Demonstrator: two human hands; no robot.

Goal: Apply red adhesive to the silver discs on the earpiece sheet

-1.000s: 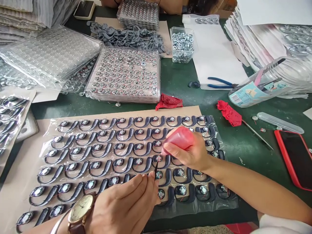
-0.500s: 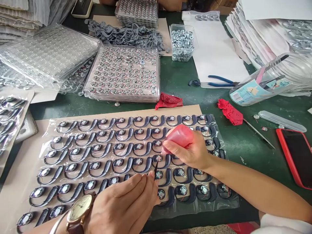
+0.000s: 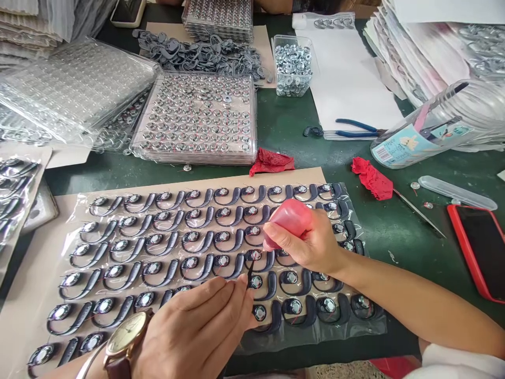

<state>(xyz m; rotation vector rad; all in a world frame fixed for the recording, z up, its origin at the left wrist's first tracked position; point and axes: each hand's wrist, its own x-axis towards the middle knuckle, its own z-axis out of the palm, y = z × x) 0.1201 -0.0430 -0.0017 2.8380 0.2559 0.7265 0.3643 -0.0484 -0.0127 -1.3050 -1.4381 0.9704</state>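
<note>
A clear plastic sheet (image 3: 355,326) on brown cardboard (image 3: 39,263) carries rows of dark ear hooks with small round speakers (image 3: 189,263). My right hand (image 3: 311,245) squeezes a pink squeeze bottle (image 3: 290,218), its tip pointing down at one ear-hook speaker (image 3: 254,255). My left hand (image 3: 197,329), with a wristwatch (image 3: 124,339), pinches a thin dark pointed tool (image 3: 250,271) whose tip reaches toward the same speaker.
Clear trays of small speakers (image 3: 197,118) and loose grey ear hooks (image 3: 197,52) lie behind. A box of metal rings (image 3: 292,66), blue pliers (image 3: 351,129), red cloths (image 3: 272,160), a clear jar (image 3: 426,131) and a red phone (image 3: 479,247) are to the right.
Both hands stay nearly in place. The dark tool's tip has dropped slightly, and the view has shifted a little downward.
</note>
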